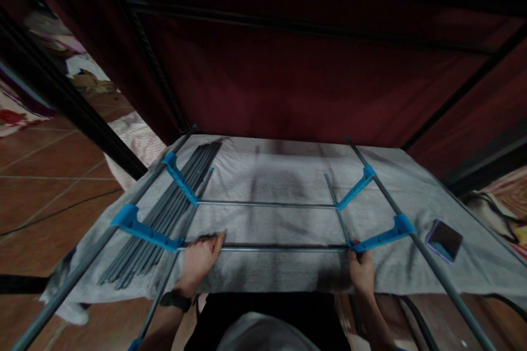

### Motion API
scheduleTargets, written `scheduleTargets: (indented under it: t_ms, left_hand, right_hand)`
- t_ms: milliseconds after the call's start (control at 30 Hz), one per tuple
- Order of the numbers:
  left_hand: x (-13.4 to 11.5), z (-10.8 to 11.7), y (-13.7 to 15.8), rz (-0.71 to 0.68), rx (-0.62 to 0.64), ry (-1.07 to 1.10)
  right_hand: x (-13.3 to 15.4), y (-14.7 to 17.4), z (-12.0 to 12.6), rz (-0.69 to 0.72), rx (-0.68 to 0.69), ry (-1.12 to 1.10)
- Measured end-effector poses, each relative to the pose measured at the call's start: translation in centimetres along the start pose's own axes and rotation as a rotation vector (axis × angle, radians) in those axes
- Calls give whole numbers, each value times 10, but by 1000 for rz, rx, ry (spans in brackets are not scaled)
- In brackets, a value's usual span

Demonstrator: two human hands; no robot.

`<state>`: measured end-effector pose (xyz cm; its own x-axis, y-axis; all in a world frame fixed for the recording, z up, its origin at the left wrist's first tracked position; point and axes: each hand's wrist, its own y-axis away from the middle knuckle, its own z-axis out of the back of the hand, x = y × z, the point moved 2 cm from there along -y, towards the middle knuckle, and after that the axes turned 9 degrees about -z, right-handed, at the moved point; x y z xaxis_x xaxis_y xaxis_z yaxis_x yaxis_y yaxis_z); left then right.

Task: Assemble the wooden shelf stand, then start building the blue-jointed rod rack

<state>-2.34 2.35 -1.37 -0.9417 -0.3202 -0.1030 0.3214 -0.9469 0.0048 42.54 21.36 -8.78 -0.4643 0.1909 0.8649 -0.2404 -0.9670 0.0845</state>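
A frame of grey metal tubes with blue plastic brackets stands over the cloth-covered surface. Near its left end, my left hand [201, 259] is wrapped round the front crossbar [280, 248], close to the front left blue bracket [144, 231]. My right hand [361, 267] grips the right end of that crossbar, where it meets the front right blue bracket [382, 236]. Farther back, a second crossbar [267, 205] joins the rear left bracket [181, 180] and the rear right bracket [354, 189]. Long side tubes run past both outer ends of the brackets.
A bundle of several loose grey tubes [164, 219] lies on the grey cloth [263, 170] at left. A phone [444, 240] rests at right. Dark red fabric [272, 82] hangs behind, with dark metal posts [82, 115] around. Tiled floor [53, 192] shows at left.
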Motion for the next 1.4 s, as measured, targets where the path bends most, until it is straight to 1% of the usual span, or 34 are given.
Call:
scheduleTargets:
  t_ms: [67, 267, 467, 600, 733, 833, 1000, 1200, 1400]
  left_hand:
    - [0, -1, 0, 5, -8, -3]
    - [4, -4, 2, -36, -60, 2]
    - [12, -9, 0, -24, -126, 7]
    - [13, -12, -2, -9, -167, 17]
    - [12, -12, -1, -3, -216, 44]
    - [11, -13, -2, 3, -204, 46]
    - [11, -14, -3, 10, -138, -14]
    - [6, -15, -3, 23, -173, -77]
    - [4, -16, -3, 23, -169, -93]
  right_hand:
    - [-3, -1, 0, -8, -9, 27]
    - [-9, -6, -5, -62, -30, 88]
    - [-14, -8, -12, -64, -12, 94]
    - [-14, -11, -13, -88, -4, 81]
    - [-11, -9, -12, -70, -2, 50]
    - [-11, -6, -12, -67, -3, 39]
    - [-6, -4, -14, -43, -45, 59]
    - [-2, -2, -18, 26, -137, 143]
    - [-1, 0, -22, 87, -175, 219]
